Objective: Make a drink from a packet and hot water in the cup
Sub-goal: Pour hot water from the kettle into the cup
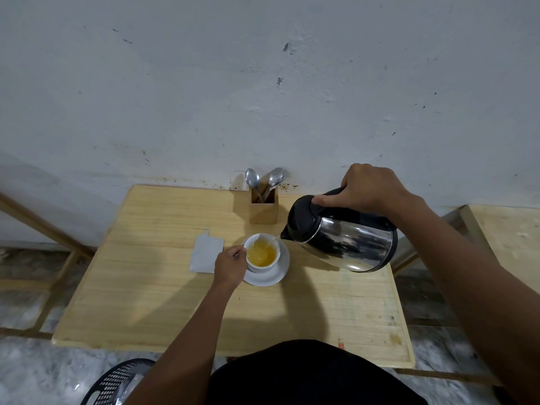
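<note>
The right hand [369, 187] has its fingers wrapped tight around the black handle of a steel kettle [342, 233], tilted so a thin stream of water runs from the spout into the white cup [263, 254]. The cup, holding yellow liquid, sits on a saucer [270, 276] near the middle of the wooden desk [163, 302]. The left hand [230, 266] pinches the cup's handle, with a white packet [207, 254] lying flat just left of it.
</note>
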